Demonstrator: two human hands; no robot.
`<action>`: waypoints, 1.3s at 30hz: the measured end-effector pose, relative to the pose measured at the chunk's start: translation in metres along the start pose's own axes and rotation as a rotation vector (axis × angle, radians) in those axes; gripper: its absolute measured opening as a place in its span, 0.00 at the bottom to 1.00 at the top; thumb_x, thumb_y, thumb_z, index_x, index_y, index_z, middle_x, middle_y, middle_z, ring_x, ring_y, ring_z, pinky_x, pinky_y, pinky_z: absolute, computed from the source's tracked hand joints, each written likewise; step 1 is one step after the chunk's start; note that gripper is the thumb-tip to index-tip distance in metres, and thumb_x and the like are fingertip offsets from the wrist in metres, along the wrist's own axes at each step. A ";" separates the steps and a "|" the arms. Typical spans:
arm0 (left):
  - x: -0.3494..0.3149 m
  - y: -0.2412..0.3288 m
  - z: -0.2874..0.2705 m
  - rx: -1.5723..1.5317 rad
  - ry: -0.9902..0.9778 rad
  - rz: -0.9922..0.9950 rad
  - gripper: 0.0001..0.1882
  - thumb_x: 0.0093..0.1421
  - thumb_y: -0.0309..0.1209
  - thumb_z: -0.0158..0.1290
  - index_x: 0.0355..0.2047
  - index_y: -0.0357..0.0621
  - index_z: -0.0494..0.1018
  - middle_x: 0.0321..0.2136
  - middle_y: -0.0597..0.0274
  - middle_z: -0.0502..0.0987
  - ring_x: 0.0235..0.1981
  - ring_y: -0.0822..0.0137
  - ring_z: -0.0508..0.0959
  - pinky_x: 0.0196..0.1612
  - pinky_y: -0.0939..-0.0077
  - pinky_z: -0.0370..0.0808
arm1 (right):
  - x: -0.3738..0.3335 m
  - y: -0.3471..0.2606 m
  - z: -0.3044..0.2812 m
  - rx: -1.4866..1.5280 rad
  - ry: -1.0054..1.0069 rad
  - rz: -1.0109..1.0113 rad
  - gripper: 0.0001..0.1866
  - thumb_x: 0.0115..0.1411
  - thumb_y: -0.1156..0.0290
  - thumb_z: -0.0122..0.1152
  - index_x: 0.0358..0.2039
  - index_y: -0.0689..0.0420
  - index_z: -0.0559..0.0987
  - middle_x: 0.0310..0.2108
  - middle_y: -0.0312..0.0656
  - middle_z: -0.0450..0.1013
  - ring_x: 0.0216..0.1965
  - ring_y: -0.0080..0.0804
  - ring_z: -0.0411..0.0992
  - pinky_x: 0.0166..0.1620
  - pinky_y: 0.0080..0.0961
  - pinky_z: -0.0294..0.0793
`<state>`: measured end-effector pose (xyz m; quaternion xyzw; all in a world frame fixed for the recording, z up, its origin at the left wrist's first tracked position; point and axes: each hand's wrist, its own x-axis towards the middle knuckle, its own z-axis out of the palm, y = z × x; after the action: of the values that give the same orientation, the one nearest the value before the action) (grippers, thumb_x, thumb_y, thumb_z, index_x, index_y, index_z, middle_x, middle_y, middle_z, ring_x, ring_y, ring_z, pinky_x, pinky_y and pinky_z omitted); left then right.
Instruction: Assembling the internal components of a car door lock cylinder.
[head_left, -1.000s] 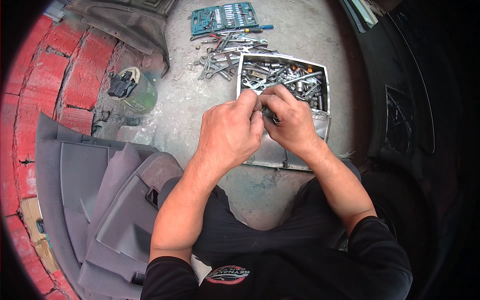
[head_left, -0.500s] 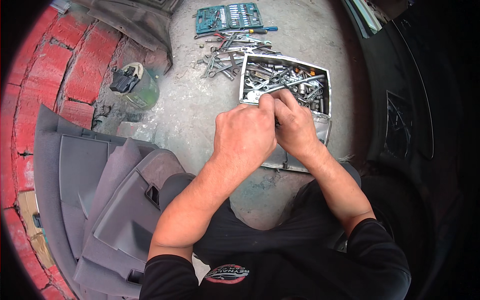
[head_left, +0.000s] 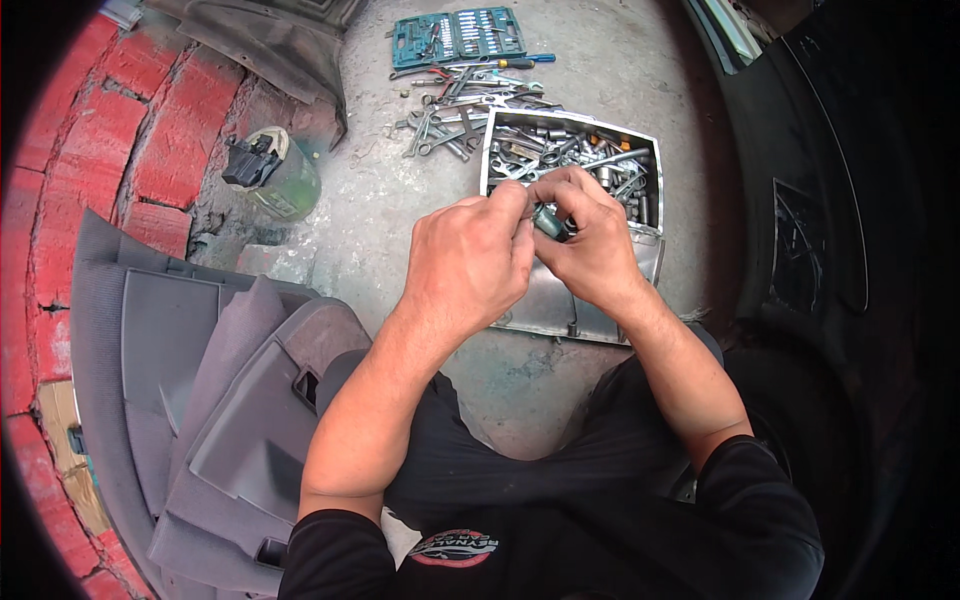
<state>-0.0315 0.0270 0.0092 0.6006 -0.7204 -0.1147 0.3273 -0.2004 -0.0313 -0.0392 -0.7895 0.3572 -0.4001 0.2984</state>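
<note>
In front of the toolbox my two hands meet. Curled fingers of my right hand (head_left: 585, 235) grip a short metal cylinder (head_left: 549, 222), which looks like a socket, between thumb and fingertips. My left hand (head_left: 470, 245) is closed right beside it, back of the hand upward, its fingertips touching or nearly touching the right ones. Whatever it may hold is hidden behind the knuckles. Just beyond lies the open metal toolbox (head_left: 656, 180), full of loose sockets, wrenches and bars. Its lid (head_left: 545, 318) hangs down toward me, below my hands.
Past the box, several loose wrenches (head_left: 440, 130) lie on the concrete floor, with an open teal socket case (head_left: 457, 40) behind them. A greenish container (head_left: 290, 190) stands by the red brick wall (head_left: 160, 150). Grey door panels (head_left: 250, 430) lean at left; a dark car body (head_left: 820, 230) borders the right.
My hands have drawn slightly apart and my left hand has shifted a little left. The metal cylinder in my right fingers now shows.
</note>
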 end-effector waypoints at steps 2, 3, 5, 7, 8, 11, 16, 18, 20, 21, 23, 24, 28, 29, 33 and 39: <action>0.000 0.000 0.001 0.016 -0.018 0.008 0.06 0.60 0.25 0.59 0.36 0.39 0.75 0.27 0.47 0.82 0.29 0.45 0.84 0.33 0.54 0.78 | 0.000 -0.001 -0.001 0.001 0.007 -0.004 0.15 0.53 0.79 0.72 0.43 0.56 0.84 0.43 0.43 0.78 0.46 0.42 0.81 0.47 0.35 0.81; -0.001 0.000 0.002 0.026 -0.010 0.022 0.06 0.60 0.25 0.59 0.36 0.39 0.75 0.27 0.47 0.82 0.29 0.44 0.84 0.33 0.54 0.78 | 0.000 -0.001 -0.001 -0.006 0.002 -0.004 0.16 0.53 0.79 0.71 0.43 0.56 0.84 0.43 0.43 0.78 0.46 0.42 0.81 0.47 0.35 0.81; 0.001 -0.002 0.002 0.036 -0.005 0.037 0.06 0.60 0.25 0.59 0.36 0.39 0.74 0.27 0.48 0.82 0.30 0.44 0.84 0.33 0.53 0.78 | 0.001 0.000 -0.001 -0.012 0.000 -0.003 0.16 0.53 0.79 0.71 0.44 0.56 0.84 0.43 0.43 0.78 0.46 0.42 0.80 0.48 0.36 0.81; 0.002 -0.003 0.003 0.033 -0.008 0.058 0.06 0.59 0.24 0.59 0.36 0.40 0.74 0.26 0.49 0.81 0.29 0.46 0.83 0.33 0.53 0.78 | 0.000 -0.001 -0.003 -0.017 -0.019 -0.007 0.17 0.53 0.79 0.70 0.45 0.57 0.84 0.44 0.44 0.78 0.47 0.44 0.81 0.48 0.36 0.82; 0.002 -0.003 0.003 0.034 -0.007 0.057 0.06 0.59 0.24 0.59 0.36 0.40 0.74 0.26 0.49 0.81 0.29 0.46 0.83 0.33 0.53 0.78 | 0.000 0.000 -0.002 -0.017 -0.020 -0.007 0.17 0.53 0.79 0.70 0.45 0.57 0.84 0.44 0.44 0.78 0.47 0.44 0.81 0.48 0.36 0.82; 0.003 -0.004 0.002 0.103 -0.040 0.115 0.06 0.59 0.25 0.59 0.35 0.40 0.73 0.25 0.51 0.80 0.29 0.47 0.83 0.32 0.54 0.78 | -0.003 0.003 0.000 -0.034 -0.016 -0.019 0.18 0.53 0.79 0.70 0.46 0.59 0.84 0.46 0.45 0.79 0.47 0.45 0.82 0.49 0.37 0.83; 0.004 -0.006 0.001 0.145 -0.045 0.149 0.06 0.59 0.24 0.60 0.34 0.41 0.73 0.24 0.53 0.79 0.29 0.48 0.82 0.31 0.55 0.77 | -0.003 0.005 0.002 -0.074 -0.019 -0.099 0.23 0.54 0.78 0.70 0.53 0.60 0.82 0.47 0.48 0.81 0.47 0.48 0.82 0.50 0.39 0.83; 0.004 -0.007 -0.001 0.155 -0.048 0.155 0.06 0.59 0.24 0.60 0.34 0.41 0.73 0.24 0.53 0.79 0.29 0.49 0.82 0.31 0.55 0.77 | -0.002 0.003 0.002 -0.070 -0.015 -0.078 0.25 0.54 0.78 0.71 0.55 0.59 0.81 0.47 0.49 0.82 0.47 0.49 0.82 0.50 0.39 0.83; 0.004 -0.007 -0.001 0.164 -0.052 0.160 0.06 0.58 0.24 0.60 0.34 0.41 0.73 0.24 0.53 0.79 0.28 0.49 0.82 0.31 0.55 0.77 | -0.002 0.004 0.002 -0.067 -0.013 -0.056 0.28 0.54 0.78 0.71 0.58 0.59 0.79 0.47 0.50 0.82 0.47 0.49 0.83 0.50 0.39 0.83; 0.004 -0.007 0.000 0.164 -0.046 0.158 0.06 0.58 0.24 0.60 0.34 0.41 0.73 0.24 0.54 0.79 0.28 0.49 0.82 0.30 0.55 0.77 | -0.003 0.006 0.002 -0.065 -0.017 -0.055 0.29 0.55 0.77 0.71 0.59 0.59 0.79 0.47 0.51 0.82 0.47 0.49 0.83 0.50 0.39 0.83; 0.004 -0.008 0.001 0.165 -0.041 0.154 0.07 0.58 0.24 0.61 0.34 0.41 0.73 0.24 0.54 0.79 0.28 0.49 0.82 0.30 0.55 0.77 | -0.003 0.008 0.005 -0.060 -0.023 -0.054 0.30 0.55 0.77 0.72 0.61 0.59 0.78 0.47 0.51 0.82 0.46 0.49 0.83 0.49 0.39 0.83; 0.004 -0.007 0.000 0.169 -0.043 0.156 0.07 0.58 0.24 0.61 0.34 0.41 0.73 0.24 0.54 0.78 0.28 0.49 0.82 0.30 0.55 0.77 | -0.003 0.009 0.005 -0.063 -0.005 -0.075 0.30 0.56 0.76 0.72 0.60 0.59 0.78 0.48 0.51 0.82 0.47 0.49 0.83 0.49 0.38 0.83; 0.005 -0.004 0.001 0.218 -0.041 0.186 0.07 0.57 0.24 0.61 0.35 0.41 0.73 0.23 0.54 0.78 0.28 0.50 0.81 0.30 0.55 0.77 | -0.004 0.015 0.009 -0.089 0.038 -0.148 0.29 0.56 0.76 0.73 0.60 0.60 0.78 0.47 0.50 0.83 0.46 0.48 0.83 0.48 0.37 0.84; 0.005 -0.004 0.002 0.218 -0.039 0.184 0.07 0.57 0.24 0.61 0.35 0.41 0.73 0.23 0.54 0.78 0.28 0.50 0.81 0.30 0.55 0.77 | -0.004 0.016 0.010 -0.089 0.036 -0.150 0.29 0.56 0.76 0.73 0.60 0.60 0.78 0.47 0.50 0.83 0.46 0.48 0.83 0.48 0.37 0.84; 0.005 -0.004 0.001 0.238 -0.082 0.097 0.08 0.59 0.25 0.60 0.39 0.40 0.75 0.25 0.50 0.79 0.31 0.46 0.83 0.35 0.53 0.79 | -0.001 0.012 0.011 -0.044 0.061 -0.101 0.29 0.56 0.77 0.73 0.59 0.59 0.79 0.48 0.50 0.82 0.48 0.48 0.82 0.50 0.36 0.82; 0.005 -0.012 -0.006 0.128 -0.086 -0.012 0.15 0.62 0.25 0.58 0.49 0.38 0.79 0.32 0.44 0.83 0.36 0.43 0.84 0.41 0.53 0.80 | 0.003 0.010 0.006 0.185 0.008 0.098 0.22 0.58 0.75 0.75 0.54 0.59 0.83 0.50 0.47 0.82 0.51 0.38 0.81 0.56 0.33 0.79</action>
<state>-0.0187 0.0209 0.0088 0.6193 -0.7360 -0.0961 0.2560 -0.1976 -0.0386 -0.0482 -0.7385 0.3582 -0.4196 0.3877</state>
